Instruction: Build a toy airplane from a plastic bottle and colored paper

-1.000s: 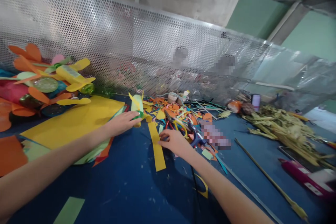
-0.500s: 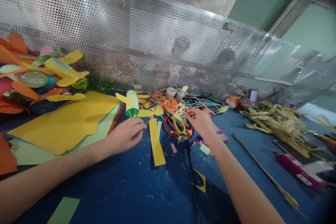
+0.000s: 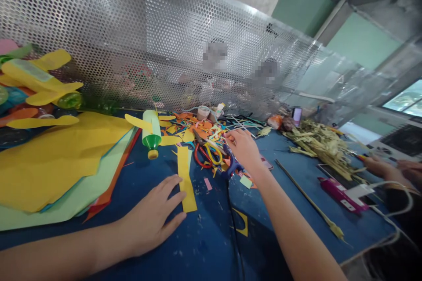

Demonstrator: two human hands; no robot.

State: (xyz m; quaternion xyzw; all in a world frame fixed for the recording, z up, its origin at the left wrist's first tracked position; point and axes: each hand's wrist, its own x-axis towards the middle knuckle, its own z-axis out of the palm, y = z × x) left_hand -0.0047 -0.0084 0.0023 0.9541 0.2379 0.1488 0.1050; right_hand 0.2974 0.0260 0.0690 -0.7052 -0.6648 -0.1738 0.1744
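My left hand (image 3: pixel 154 217) lies low over the blue table, fingers spread, with fingertips at the left edge of a yellow paper strip (image 3: pixel 187 184). Whether they press on it I cannot tell. My right hand (image 3: pixel 243 148) is closed, thumb and fingers drawn together above the paper scraps; what it holds, if anything, is hidden. Just under it sits a blue glue gun (image 3: pixel 234 165) with a black cord. Scissors with red handles (image 3: pixel 201 158) and scissors with yellow handles (image 3: pixel 214 153) lie beside it. A green bottle (image 3: pixel 151 140) with yellow paper wings stands beyond my left hand.
Stacked yellow and green paper sheets (image 3: pixel 66 153) cover the left, below finished bottle shapes (image 3: pixel 42 79). Dried husks (image 3: pixel 326 140), a stalk (image 3: pixel 306 197) and a magenta power strip (image 3: pixel 343 195) lie right. Another person's hand (image 3: pixel 379 167) is at the far right. A perforated metal panel (image 3: pixel 184 44) stands behind.
My left hand has moved away from the bottle, down toward the yellow strip, and its fingers have spread. My right hand stays over the scraps. The view has turned to the right.
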